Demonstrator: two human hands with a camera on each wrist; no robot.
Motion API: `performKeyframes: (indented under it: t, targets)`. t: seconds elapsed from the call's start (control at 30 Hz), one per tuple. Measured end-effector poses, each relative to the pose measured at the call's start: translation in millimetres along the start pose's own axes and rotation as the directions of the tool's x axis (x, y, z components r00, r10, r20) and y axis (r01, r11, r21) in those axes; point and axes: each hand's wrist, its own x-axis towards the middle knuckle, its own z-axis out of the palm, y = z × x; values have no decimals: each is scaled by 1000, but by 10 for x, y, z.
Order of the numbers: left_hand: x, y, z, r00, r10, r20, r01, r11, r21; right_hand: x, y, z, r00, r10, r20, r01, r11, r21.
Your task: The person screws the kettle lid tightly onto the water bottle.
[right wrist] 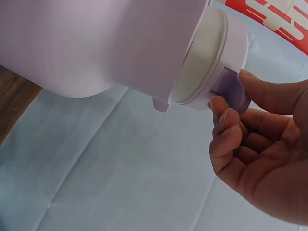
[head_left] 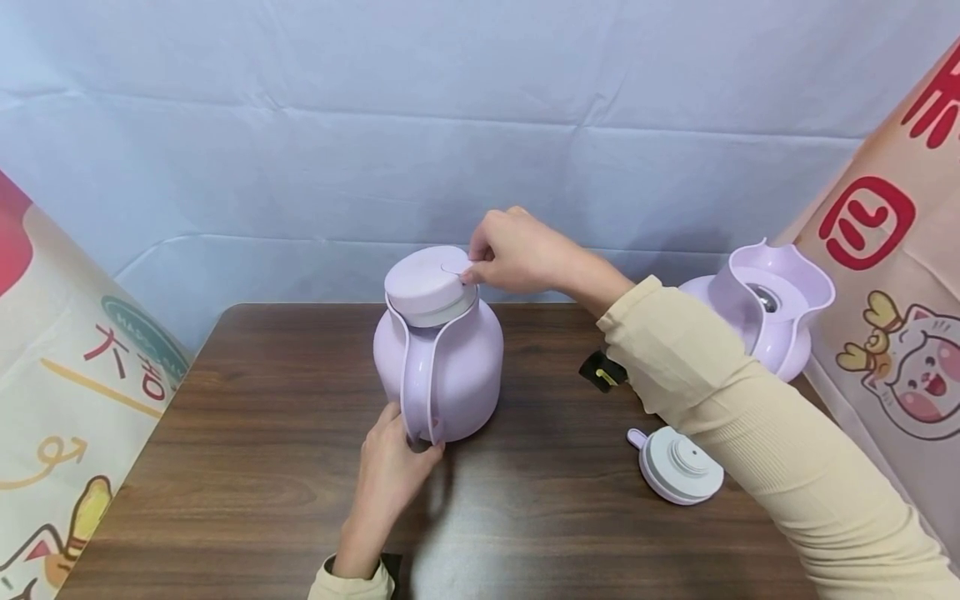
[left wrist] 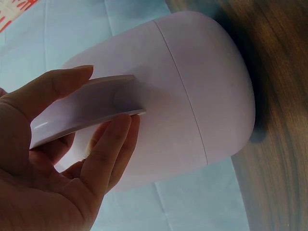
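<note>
A lilac thermos jug (head_left: 472,367) stands upright on the wooden table, its handle (head_left: 417,383) towards me. My left hand (head_left: 393,462) grips the lower part of that handle, thumb on one side and fingers on the other, as the left wrist view shows. At the top sits a round lilac lid (head_left: 423,275), its white lower ring (right wrist: 204,57) showing above the jug's rim. My right hand (head_left: 521,254) pinches the lid's darker purple tab (right wrist: 232,89) between thumb and index finger, the other fingers curled beneath.
A second lilac jug (head_left: 795,342) without a lid stands at the right, partly behind my right sleeve. Another lid (head_left: 682,467) lies with its white underside up on the table (head_left: 540,517). A small black item with a yellow mark (head_left: 602,372) is near the sleeve. Cloth (head_left: 450,167) hangs behind.
</note>
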Motion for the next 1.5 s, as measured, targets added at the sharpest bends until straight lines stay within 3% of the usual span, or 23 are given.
performKeyframes:
  t: [0.93,1.5]
  targets:
    - [1,1,3,1000,-22,10,22,1000,6,-52,99,129,995,26,-94,-18,996,82]
    - [-5,11,-6,999,-28,16,28,1000,6,-64,129,163,996,83,-36,-78,989,127]
